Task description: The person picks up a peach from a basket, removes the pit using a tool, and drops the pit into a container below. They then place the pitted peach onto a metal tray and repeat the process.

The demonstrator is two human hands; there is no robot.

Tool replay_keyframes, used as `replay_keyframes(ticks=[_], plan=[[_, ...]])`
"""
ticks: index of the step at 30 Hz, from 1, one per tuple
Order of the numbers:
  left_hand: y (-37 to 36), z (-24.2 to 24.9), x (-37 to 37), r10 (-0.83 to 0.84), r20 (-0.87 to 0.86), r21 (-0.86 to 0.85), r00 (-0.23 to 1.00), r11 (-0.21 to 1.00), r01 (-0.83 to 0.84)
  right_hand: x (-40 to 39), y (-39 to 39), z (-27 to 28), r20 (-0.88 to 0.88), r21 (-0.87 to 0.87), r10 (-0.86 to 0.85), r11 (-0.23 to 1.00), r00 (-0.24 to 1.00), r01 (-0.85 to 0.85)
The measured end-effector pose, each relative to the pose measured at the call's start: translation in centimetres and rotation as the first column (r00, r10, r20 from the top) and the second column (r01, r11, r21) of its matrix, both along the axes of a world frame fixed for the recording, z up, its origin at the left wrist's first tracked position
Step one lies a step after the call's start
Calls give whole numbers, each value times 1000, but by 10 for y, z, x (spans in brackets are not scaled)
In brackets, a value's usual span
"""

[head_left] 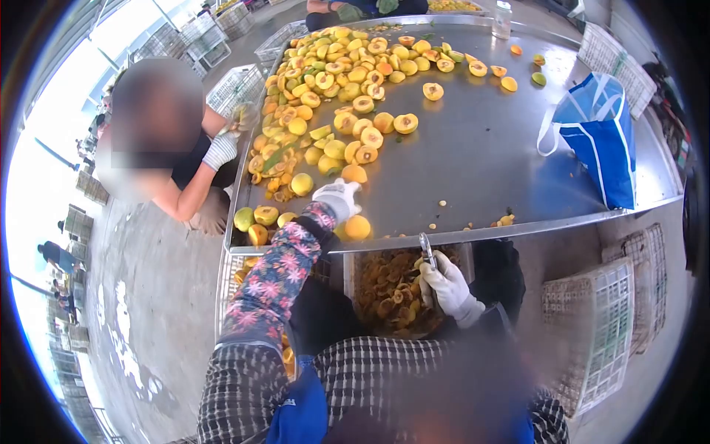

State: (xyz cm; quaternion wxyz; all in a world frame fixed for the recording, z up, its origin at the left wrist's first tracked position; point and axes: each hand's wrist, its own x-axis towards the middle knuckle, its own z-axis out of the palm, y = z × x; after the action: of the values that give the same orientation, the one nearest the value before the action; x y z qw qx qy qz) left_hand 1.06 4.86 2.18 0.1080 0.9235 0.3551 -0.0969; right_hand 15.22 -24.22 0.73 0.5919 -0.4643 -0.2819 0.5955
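Note:
My left hand, in a white glove and a floral sleeve, reaches over the near left part of the metal table. Its fingers are apart, right by a peach half, and another yellow peach piece lies just below the hand. At the table's front edge, my right hand, also white-gloved, is closed round a slim metal pitting tool with its tip pointing up. Beneath that hand is a crate of brownish peach scraps.
A large heap of peach halves covers the far left of the metal table. A blue bag and a bottle stand on it. A co-worker's gloved hand is at the left edge. White crates stand at right.

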Motion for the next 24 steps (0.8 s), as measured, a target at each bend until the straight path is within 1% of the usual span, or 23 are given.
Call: replay_keyframes(ticks=[1,3,4,5,6,7,8,9,11,13,15,16,19,20,23,24], plan=[[3,-5,1,29,34,3,999,1000,-29,-1,1,1,30,-14,12,1000,999,-12],[0,16,-1,138,171,-163,976,981,-110,-5,1,11,78,-87,34,996,996,-27],[-3,17,-5,322,386,-409,864,900,-153,-6,4,16,102,-118,43,993,994,-31],[-8,22,-9,522,514,-633,681,766,-110,-7,7,19,99,-97,39,995,994,-29],[-12,28,-15,612,624,-739,486,665,109,-8,7,22,92,-84,39,996,995,-31],[-20,32,-21,775,537,-843,333,475,254,-10,6,23,84,-74,42,997,996,-35],[-43,56,-23,901,386,-862,198,277,424,-8,10,27,103,-34,64,998,993,-61],[-60,68,-24,977,188,-795,98,93,600,-10,15,33,263,52,44,997,964,-60],[-82,60,-28,994,80,-749,79,8,662,-16,26,45,547,215,-27,970,837,-110],[-102,47,-24,993,115,-754,-31,108,648,-22,37,55,760,352,-172,920,627,-174],[-118,41,-20,978,169,-764,-121,207,610,-40,42,81,826,388,-265,908,497,-160],[-124,43,-19,983,117,-755,-143,182,630,-46,44,86,855,377,-278,913,438,-156],[-134,49,-19,961,217,-752,-172,277,599,-59,46,82,915,311,-266,944,303,-111],[-141,58,-19,959,211,-720,-187,282,634,-61,45,84,924,287,-244,951,293,-115],[-155,64,-20,938,258,-705,-230,346,619,-66,44,81,925,231,-188,968,329,-96],[-159,65,-19,926,272,-703,-263,378,603,-69,42,80,909,277,-222,954,352,-112]])
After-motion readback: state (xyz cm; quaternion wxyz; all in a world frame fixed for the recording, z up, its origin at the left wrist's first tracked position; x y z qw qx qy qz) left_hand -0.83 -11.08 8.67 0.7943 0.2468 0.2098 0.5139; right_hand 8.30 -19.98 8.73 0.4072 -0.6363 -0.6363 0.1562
